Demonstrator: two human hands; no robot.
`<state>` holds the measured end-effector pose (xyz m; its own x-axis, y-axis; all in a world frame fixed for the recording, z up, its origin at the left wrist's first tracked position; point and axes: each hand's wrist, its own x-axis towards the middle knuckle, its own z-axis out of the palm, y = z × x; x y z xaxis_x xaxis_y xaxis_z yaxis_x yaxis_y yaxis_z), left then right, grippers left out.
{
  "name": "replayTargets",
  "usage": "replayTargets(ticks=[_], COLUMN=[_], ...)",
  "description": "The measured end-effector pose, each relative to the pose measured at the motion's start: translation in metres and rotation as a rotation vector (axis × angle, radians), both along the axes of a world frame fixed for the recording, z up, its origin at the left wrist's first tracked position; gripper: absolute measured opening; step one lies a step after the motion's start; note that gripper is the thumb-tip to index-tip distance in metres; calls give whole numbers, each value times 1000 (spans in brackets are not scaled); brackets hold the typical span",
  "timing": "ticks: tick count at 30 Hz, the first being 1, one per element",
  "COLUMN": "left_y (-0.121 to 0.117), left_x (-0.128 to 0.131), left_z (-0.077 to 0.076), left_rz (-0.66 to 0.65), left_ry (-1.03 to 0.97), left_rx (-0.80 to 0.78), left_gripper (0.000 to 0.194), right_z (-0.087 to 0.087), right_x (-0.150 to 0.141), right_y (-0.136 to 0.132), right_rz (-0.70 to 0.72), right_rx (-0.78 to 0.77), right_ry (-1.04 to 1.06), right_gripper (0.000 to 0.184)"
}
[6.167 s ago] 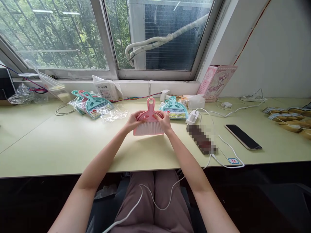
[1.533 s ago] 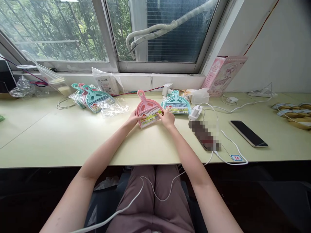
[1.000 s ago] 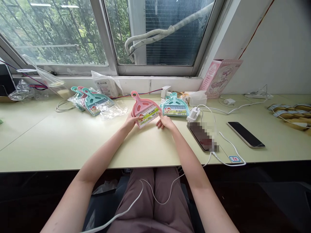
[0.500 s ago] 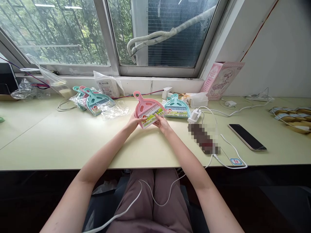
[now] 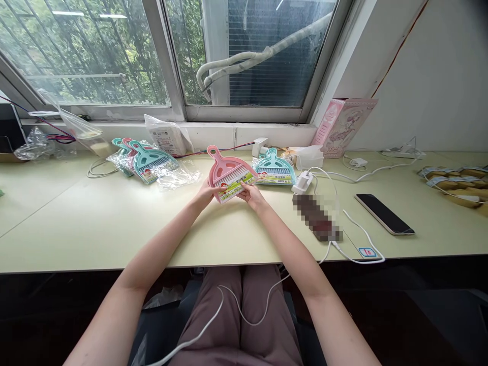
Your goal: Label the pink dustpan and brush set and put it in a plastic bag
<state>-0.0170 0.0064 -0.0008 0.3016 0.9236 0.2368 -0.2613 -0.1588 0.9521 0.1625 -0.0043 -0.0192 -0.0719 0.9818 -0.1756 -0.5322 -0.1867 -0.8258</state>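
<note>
A pink mini dustpan-and-brush set (image 5: 225, 170) with a green and yellow label across its lower edge is held tilted just above the pale green desk (image 5: 95, 223). My left hand (image 5: 205, 192) pinches its lower left corner. My right hand (image 5: 253, 194) pinches the lower right edge by the label. Its looped handle points up and to the left. A teal dustpan set (image 5: 274, 170) lies flat on the desk just right of it.
Several teal and pink sets in clear bags (image 5: 147, 161) lie at the back left. A blurred phone (image 5: 316, 222) on a white cable and a second black phone (image 5: 383, 214) lie to the right. A pink box (image 5: 343, 124) leans on the wall.
The pink set was lying flat with the brush bristles toward me; now it shows its labelled side and is lifted and tilted between both hands, its handle pointing up-left.
</note>
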Motion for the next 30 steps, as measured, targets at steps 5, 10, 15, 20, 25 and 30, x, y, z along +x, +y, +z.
replayTargets(ticks=[5, 10, 15, 20, 25, 30], left_y=[3, 5, 8, 5, 9, 32], left_x=[-1, -3, -4, -5, -11, -39], left_z=[-3, -5, -6, -1, 1, -9], left_rz=[-8, -16, -10, -19, 12, 304], left_ry=[29, 44, 63, 113, 225, 665], left_rx=[16, 48, 65, 88, 64, 249], left_gripper=[89, 90, 90, 92, 79, 63], right_z=[-1, 0, 0, -1, 5, 11], right_x=[0, -1, -3, -2, 2, 9], right_y=[1, 0, 0, 2, 0, -2], right_rz=[-12, -12, -22, -16, -23, -63], right_rx=[-17, -27, -26, -21, 3, -6], right_ry=[32, 40, 51, 53, 58, 73], right_gripper=[7, 7, 8, 9, 10, 10])
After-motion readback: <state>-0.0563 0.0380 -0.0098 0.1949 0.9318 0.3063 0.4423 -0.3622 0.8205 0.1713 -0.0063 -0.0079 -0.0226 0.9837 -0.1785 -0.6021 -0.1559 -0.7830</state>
